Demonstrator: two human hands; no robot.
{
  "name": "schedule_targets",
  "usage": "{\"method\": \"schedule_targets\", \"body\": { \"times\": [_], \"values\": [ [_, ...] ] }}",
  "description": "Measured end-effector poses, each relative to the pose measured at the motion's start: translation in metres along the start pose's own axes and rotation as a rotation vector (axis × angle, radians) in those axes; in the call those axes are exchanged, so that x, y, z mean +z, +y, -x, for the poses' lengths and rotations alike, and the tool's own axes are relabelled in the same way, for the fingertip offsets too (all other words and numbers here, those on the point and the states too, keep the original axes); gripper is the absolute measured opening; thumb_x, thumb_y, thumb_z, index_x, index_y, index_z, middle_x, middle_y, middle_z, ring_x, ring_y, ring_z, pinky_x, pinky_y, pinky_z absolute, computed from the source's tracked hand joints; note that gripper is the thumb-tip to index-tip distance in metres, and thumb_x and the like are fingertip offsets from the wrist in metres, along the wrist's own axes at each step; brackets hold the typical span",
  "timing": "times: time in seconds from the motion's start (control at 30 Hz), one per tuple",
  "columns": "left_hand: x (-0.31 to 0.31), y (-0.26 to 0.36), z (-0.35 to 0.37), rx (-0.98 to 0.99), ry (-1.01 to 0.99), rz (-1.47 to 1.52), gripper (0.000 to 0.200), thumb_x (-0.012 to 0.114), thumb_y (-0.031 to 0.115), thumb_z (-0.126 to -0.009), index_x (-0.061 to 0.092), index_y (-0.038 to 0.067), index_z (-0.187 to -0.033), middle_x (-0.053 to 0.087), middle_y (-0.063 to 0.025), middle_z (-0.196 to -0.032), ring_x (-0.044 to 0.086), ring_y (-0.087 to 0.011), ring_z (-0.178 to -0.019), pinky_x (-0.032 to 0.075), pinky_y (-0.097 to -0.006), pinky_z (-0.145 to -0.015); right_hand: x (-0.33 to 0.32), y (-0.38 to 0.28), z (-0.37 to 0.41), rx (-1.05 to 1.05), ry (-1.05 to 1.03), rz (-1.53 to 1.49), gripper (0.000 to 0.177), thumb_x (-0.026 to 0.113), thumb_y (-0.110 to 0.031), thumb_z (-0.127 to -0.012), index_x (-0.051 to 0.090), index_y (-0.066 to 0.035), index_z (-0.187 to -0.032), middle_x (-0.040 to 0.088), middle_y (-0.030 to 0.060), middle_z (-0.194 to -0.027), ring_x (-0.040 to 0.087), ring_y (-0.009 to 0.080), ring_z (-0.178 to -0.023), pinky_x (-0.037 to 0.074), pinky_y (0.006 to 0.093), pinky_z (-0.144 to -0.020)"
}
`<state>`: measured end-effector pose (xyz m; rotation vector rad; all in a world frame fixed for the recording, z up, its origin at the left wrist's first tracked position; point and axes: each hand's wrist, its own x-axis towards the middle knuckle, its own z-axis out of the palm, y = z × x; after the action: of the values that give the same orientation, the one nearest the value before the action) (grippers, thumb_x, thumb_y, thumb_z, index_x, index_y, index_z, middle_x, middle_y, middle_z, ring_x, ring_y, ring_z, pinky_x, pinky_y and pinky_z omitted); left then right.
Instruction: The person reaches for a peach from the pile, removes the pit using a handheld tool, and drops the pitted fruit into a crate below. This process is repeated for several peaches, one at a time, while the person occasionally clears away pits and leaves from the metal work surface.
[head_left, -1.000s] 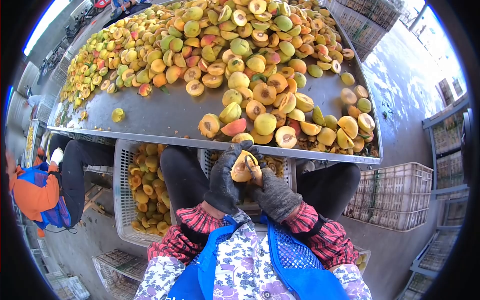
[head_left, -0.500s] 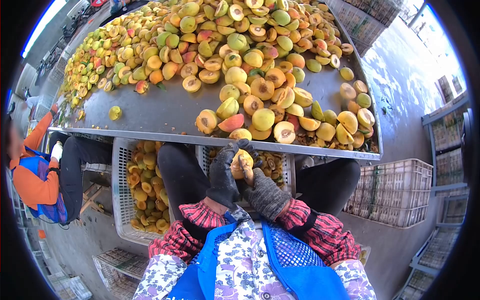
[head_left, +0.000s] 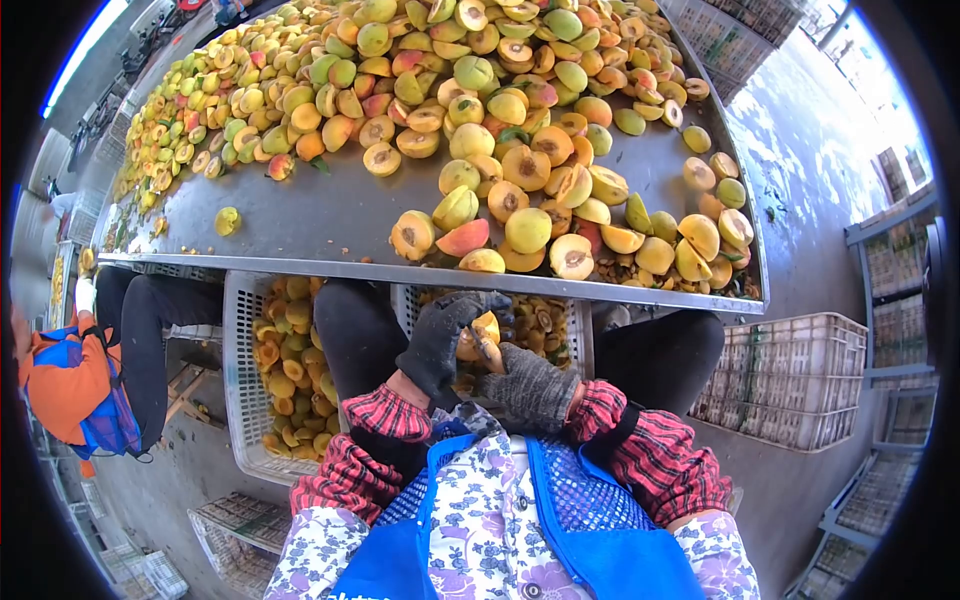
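Observation:
In front of my lap, my left hand (head_left: 440, 335), in a dark glove, is closed around a yellow peach half (head_left: 486, 325). My right hand (head_left: 532, 382), in a grey knit glove, is closed close against it. A slim brownish tool (head_left: 491, 355) shows between its fingers and the fruit; its working end is hidden. Both hands are over a white crate (head_left: 408, 312) of cut peaches between my knees. Just beyond them, the metal table (head_left: 330, 215) carries a big heap of halved peaches (head_left: 525, 168), several lying near its front edge.
Left of my leg stands a white crate (head_left: 240, 400) filled with peach halves. A person in orange sleeves (head_left: 75, 375) and a blue vest sits farther left, a gloved hand raised to the table. Stacked crates (head_left: 780, 380) stand at right, and the table's metal rim (head_left: 330, 270) runs before me.
Both hands have drawn slightly lower, and the peach has turned, with less of it showing between my fingers. The person at left has leaned forward and reached out to the table.

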<state>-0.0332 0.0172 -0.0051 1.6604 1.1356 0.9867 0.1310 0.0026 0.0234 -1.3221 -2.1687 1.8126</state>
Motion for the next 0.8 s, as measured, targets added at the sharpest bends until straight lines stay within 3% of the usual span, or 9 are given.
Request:
{"method": "schedule_targets", "body": {
  "times": [0.1, 0.2, 0.3, 0.37, 0.43, 0.5, 0.63, 0.8],
  "values": [
    [-0.001, 0.001, 0.002, 0.012, -0.044, -0.026, 0.029, 0.052, 0.002, -0.074, 0.061, 0.004, -0.101, 0.063, -0.0115, -0.098, 0.061, -0.0235, -0.091, 0.046, -0.0312, -0.082, 0.008, 0.006, -0.003, 0.094, 0.067, 0.088, 0.041, 0.064, -0.031, -0.075, 0.054, -0.002, -0.103, 0.060, 0.0182, -0.091, 0.059, 0.0298, -0.083, 0.046, 0.0377, -0.072],
    [0.004, -0.008, 0.005, -0.131, -0.044, 0.216, 0.029, 0.044, 0.012, -0.084, 0.058, -0.002, -0.105, 0.062, -0.0136, -0.099, 0.060, -0.0221, -0.091, 0.048, -0.0317, -0.081, 0.008, 0.016, -0.008, -0.196, 0.001, 0.109, 0.020, 0.052, -0.018, -0.079, 0.056, 0.000, -0.086, 0.059, 0.0219, -0.083, 0.057, 0.0368, -0.080, 0.045, 0.0420, -0.070],
    [0.008, -0.021, 0.009, -0.152, -0.017, 0.279, 0.036, 0.038, 0.021, -0.091, 0.054, -0.006, -0.108, 0.060, -0.0156, -0.101, 0.059, -0.0226, -0.091, 0.050, -0.0331, -0.080, -0.001, 0.017, -0.005, -0.728, 0.050, 0.641, 0.018, 0.056, -0.019, -0.079, 0.056, -0.001, -0.080, 0.057, 0.0153, -0.072, 0.058, 0.0284, -0.063, 0.046, 0.0369, -0.057],
    [0.012, -0.034, 0.011, -0.171, 0.055, 0.259, 0.032, 0.043, 0.018, -0.086, 0.055, -0.003, -0.108, 0.060, -0.0141, -0.101, 0.059, -0.0230, -0.091, 0.048, -0.0334, -0.081, 0.002, 0.018, -0.003, -0.333, -0.113, -0.164, 0.019, 0.058, -0.021, -0.079, 0.055, -0.002, -0.077, 0.054, 0.0096, -0.065, 0.054, 0.0208, -0.053, 0.043, 0.0315, -0.047],
    [0.018, -0.041, 0.012, -0.252, 0.150, 0.307, 0.029, 0.052, 0.010, -0.079, 0.058, 0.002, -0.107, 0.062, -0.0114, -0.100, 0.060, -0.0227, -0.092, 0.046, -0.0331, -0.084, 0.001, 0.011, 0.000, -0.018, -0.194, -0.706, 0.020, 0.060, -0.023, -0.079, 0.054, -0.004, -0.076, 0.051, 0.0048, -0.060, 0.050, 0.0143, -0.046, 0.039, 0.0268, -0.040],
    [0.018, -0.025, 0.008, -0.299, 0.188, 0.421, 0.028, 0.052, 0.010, -0.080, 0.058, 0.003, -0.107, 0.062, -0.0109, -0.102, 0.059, -0.0220, -0.094, 0.045, -0.0330, -0.085, -0.005, -0.011, 0.010, 0.188, -0.204, -0.996, 0.021, 0.062, -0.025, -0.080, 0.054, -0.006, -0.076, 0.048, 0.0007, -0.057, 0.045, 0.0090, -0.042, 0.035, 0.0229, -0.036],
    [0.017, 0.004, 0.004, -0.128, 0.314, 0.329, 0.031, 0.042, 0.018, -0.088, 0.056, -0.001, -0.108, 0.060, -0.0117, -0.105, 0.057, -0.0209, -0.098, 0.043, -0.0327, -0.088, 0.006, 0.005, 0.002, -0.004, -0.189, -0.981, 0.018, 0.060, -0.023, -0.082, 0.053, -0.006, -0.083, 0.049, 0.0012, -0.061, 0.045, 0.0085, -0.042, 0.034, 0.0224, -0.036],
    [0.032, -0.010, -0.005, -0.227, 0.391, 1.080, 0.037, 0.035, 0.022, -0.092, 0.051, -0.002, -0.115, 0.058, -0.0129, -0.108, 0.054, -0.0207, -0.102, 0.042, -0.0323, -0.091, 0.010, 0.004, 0.001, -0.057, -0.197, -1.094, 0.021, 0.059, -0.020, -0.083, 0.052, -0.005, -0.094, 0.049, 0.0018, -0.063, 0.044, 0.0076, -0.041, 0.032, 0.0212, -0.035]
  ]
}}
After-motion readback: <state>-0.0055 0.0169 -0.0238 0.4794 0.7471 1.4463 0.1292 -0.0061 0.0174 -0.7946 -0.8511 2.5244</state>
